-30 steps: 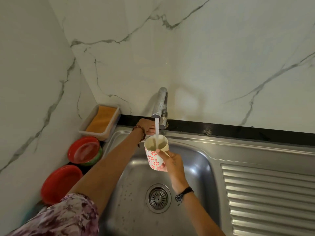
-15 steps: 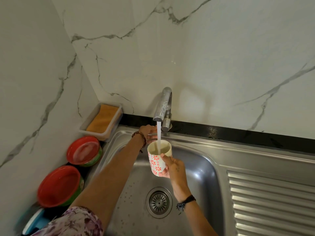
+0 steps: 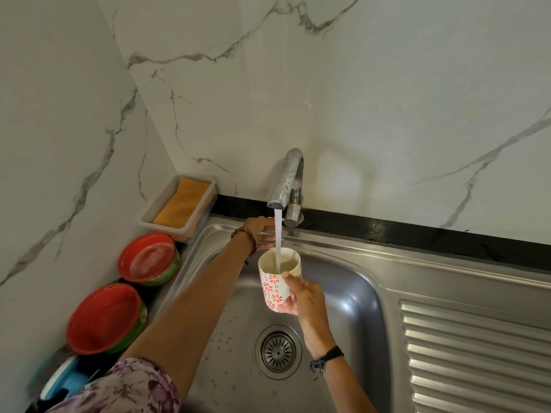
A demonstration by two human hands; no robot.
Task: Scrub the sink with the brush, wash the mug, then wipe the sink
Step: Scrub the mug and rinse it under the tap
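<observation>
Head view, mug: the mug [image 3: 275, 280], white with red flower print, is held above the basin of the sink [image 3: 343, 296], straight under the tap [image 3: 286, 181] and above and a little behind the drain [image 3: 278, 351].
Head view, water: the stream [image 3: 278, 236] falls from the spout into the mug's open mouth; water stands inside it.
Mug axis: its long axis runs nearly upright, mouth up toward the spout, base down toward the basin, with a slight lean toward the left.
Right hand: the right hand [image 3: 301, 296] is wrapped round the lower right side of the mug, thumb up near the rim.
Left hand: the left hand [image 3: 264, 231] reaches to the back rim of the sink beside the tap base; its fingers seem to rest on something there, perhaps the tap lever, but the stream hides the contact, so I cannot tell whether it grips anything.
Left of sink: two red bowls [image 3: 149, 257] and a clear tray holding an orange sponge [image 3: 185, 202] sit along the wall.
Progress: judging by the droplets in the basin and the filling mug, the wash-the-mug step is under way, likely its rinse.
Left to do: finishing and setting down the mug, shutting off the water, then wiping the sink; no brush or cloth is plainly in view.
</observation>
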